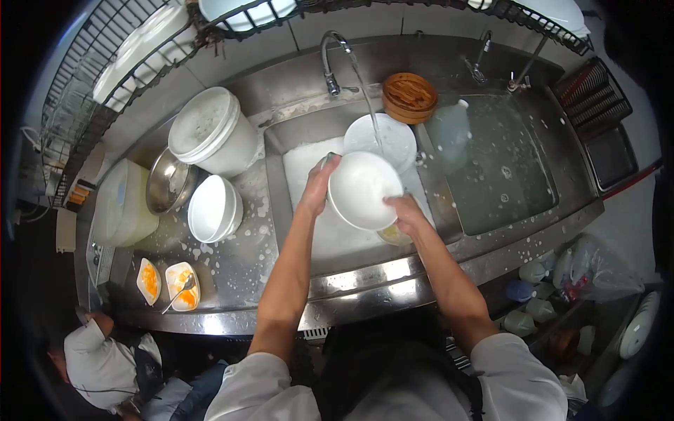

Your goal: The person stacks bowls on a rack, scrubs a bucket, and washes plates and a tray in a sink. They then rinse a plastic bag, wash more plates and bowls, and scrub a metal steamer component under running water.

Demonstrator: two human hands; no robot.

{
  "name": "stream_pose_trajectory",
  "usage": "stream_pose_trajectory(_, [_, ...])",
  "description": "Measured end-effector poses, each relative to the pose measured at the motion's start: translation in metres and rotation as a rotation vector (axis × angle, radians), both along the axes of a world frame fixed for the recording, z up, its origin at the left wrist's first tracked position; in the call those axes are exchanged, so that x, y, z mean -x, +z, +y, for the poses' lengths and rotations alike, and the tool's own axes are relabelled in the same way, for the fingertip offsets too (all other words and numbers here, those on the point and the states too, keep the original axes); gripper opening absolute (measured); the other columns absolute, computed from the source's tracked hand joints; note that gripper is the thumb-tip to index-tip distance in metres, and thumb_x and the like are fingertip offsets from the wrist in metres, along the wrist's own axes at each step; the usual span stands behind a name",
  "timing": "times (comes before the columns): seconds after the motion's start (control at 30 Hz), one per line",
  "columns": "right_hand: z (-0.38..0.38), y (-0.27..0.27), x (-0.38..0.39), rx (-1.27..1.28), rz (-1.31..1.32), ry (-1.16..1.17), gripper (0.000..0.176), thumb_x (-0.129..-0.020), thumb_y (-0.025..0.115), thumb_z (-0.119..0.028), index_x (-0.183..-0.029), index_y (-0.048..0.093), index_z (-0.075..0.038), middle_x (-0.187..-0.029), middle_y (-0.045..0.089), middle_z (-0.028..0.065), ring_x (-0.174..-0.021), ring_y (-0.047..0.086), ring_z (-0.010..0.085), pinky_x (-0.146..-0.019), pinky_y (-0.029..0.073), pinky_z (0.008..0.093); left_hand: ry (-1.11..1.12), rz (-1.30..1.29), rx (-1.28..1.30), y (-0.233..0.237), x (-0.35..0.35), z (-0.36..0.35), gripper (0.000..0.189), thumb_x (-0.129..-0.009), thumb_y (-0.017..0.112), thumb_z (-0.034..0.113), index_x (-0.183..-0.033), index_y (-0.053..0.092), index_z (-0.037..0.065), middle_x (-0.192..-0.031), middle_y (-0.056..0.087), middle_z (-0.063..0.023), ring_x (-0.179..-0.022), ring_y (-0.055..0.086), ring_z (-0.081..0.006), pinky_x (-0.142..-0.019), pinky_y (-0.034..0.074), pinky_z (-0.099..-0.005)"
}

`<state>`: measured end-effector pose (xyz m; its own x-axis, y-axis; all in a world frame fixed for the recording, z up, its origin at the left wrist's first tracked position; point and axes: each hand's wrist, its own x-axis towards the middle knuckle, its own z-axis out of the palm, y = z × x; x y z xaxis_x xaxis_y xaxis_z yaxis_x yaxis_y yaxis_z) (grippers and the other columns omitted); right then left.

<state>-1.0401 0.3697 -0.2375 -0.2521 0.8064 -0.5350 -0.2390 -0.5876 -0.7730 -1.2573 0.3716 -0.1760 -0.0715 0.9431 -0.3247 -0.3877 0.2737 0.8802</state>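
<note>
A white bowl (361, 186) is held between both hands over the left sink basin, its inside facing up. My left hand (319, 186) grips the bowl's left rim, thumb along the edge. My right hand (407, 212) holds its lower right rim, with the fingers partly hidden. Water runs from the faucet (330, 67) onto a white plate (401, 144) just behind the bowl. Foamy water (309, 245) fills the basin below. A yellowish item (395, 236) shows under the bowl near my right hand; what it is cannot be made out.
Stacked white bowls (210, 210), a white bucket (232, 140) and a metal bowl (168, 184) stand left. Two small dishes with orange food (149, 281) lie nearer. A wooden container (409, 97) sits behind. The right basin (498, 189) holds water. Another person (105, 361) is at lower left.
</note>
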Motion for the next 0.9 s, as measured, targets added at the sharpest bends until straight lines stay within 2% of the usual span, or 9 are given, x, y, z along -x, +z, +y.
stream_pose_trajectory(0.1, [-0.009,0.006,0.03,0.109,0.115,0.075,0.034,-0.079,0.06,-0.002,-0.11,0.057,0.009,-0.098,0.064,0.0174,-0.082,0.065,0.0263,-0.067,0.055,0.0358,-0.325,-0.518,0.094,-0.015,0.03,0.002,0.053,-0.091,0.051,0.048,-0.121,0.054,0.004,-0.114,0.062,-0.0136,-0.1,0.062,-0.0228,-0.086,0.052,-0.0361])
stream_pose_trajectory(0.2, [-0.002,0.017,0.051,-0.012,0.019,0.032,0.034,-0.079,0.057,0.0,-0.112,0.057,0.008,-0.097,0.064,0.017,-0.081,0.066,0.026,-0.065,0.055,0.0354,0.127,-0.539,0.037,-0.035,0.006,-0.036,0.051,-0.095,0.045,0.044,-0.128,0.05,0.005,-0.122,0.058,-0.0142,-0.108,0.058,-0.0229,-0.092,0.049,-0.0381])
stream_pose_trajectory(0.3, [0.008,0.052,0.05,-0.195,-0.262,0.007,0.036,-0.079,0.051,0.002,-0.114,0.057,0.007,-0.097,0.064,0.017,-0.084,0.065,0.0249,-0.068,0.054,0.0354,0.164,-0.426,0.071,-0.031,0.044,-0.049,0.048,-0.093,0.046,0.035,-0.13,0.047,0.004,-0.127,0.054,-0.0121,-0.116,0.052,-0.0257,-0.099,0.042,-0.0399])
stream_pose_trajectory(0.4, [0.005,0.08,0.049,-0.424,-0.57,0.115,0.041,-0.076,0.047,0.004,-0.116,0.056,0.003,-0.1,0.065,0.0211,-0.089,0.065,0.0332,-0.075,0.052,0.0408,0.286,0.441,-0.172,0.022,0.046,-0.042,0.049,-0.09,0.048,0.02,-0.135,0.04,0.003,-0.133,0.048,-0.014,-0.122,0.047,-0.0293,-0.104,0.037,-0.0402])
stream_pose_trajectory(0.43, [0.004,0.082,0.05,-0.507,-0.652,0.164,0.043,-0.075,0.046,0.004,-0.117,0.056,0.002,-0.101,0.064,0.0235,-0.091,0.064,0.038,-0.079,0.05,0.0445,0.218,1.262,-0.456,0.017,0.047,-0.036,0.058,-0.085,0.052,0.013,-0.139,0.033,0.003,-0.134,0.045,-0.0171,-0.124,0.043,-0.0318,-0.104,0.035,-0.0401])
stream_pose_trajectory(0.53, [-0.006,0.091,0.06,-0.685,-0.792,0.181,0.044,-0.075,0.046,0.003,-0.118,0.056,0.0,-0.102,0.063,0.0277,-0.095,0.06,0.0449,-0.087,0.045,0.0483,-0.18,2.023,-0.411,0.056,0.015,-0.035,0.061,-0.079,0.063,0.008,-0.134,0.037,0.001,-0.127,0.049,-0.0218,-0.118,0.046,-0.0392,-0.098,0.04,-0.0452])
stream_pose_trajectory(0.63, [-0.011,0.093,0.072,-0.736,-0.792,-0.041,0.043,-0.076,0.047,0.001,-0.119,0.055,-0.001,-0.102,0.063,0.0279,-0.097,0.059,0.0448,-0.088,0.044,0.0485,0.166,1.312,0.123,0.053,0.014,-0.028,0.056,-0.076,0.065,0.006,-0.127,0.044,0.001,-0.117,0.056,-0.0208,-0.111,0.053,-0.0362,-0.094,0.043,-0.0434])
stream_pose_trajectory(0.73, [-0.007,0.078,0.079,-0.769,-0.796,-0.177,0.043,-0.077,0.047,0.0,-0.119,0.055,-0.002,-0.102,0.063,0.0271,-0.097,0.059,0.0443,-0.088,0.045,0.0481,0.615,1.06,-0.063,-0.064,-0.011,-0.048,0.045,-0.076,0.065,0.005,-0.119,0.051,0.002,-0.102,0.062,-0.0164,-0.098,0.061,-0.0301,-0.088,0.048,-0.0387])
stream_pose_trajectory(0.9, [-0.011,0.057,0.07,-0.442,-0.518,0.064,0.04,-0.077,0.052,0.0,-0.116,0.057,0.003,-0.1,0.066,0.0217,-0.086,0.066,0.0346,-0.074,0.052,0.0428,0.39,0.156,-0.162,-0.027,0.056,-0.062,0.038,-0.082,0.057,0.019,-0.116,0.054,0.003,-0.105,0.063,-0.0133,-0.099,0.061,-0.0266,-0.085,0.05,-0.0364])
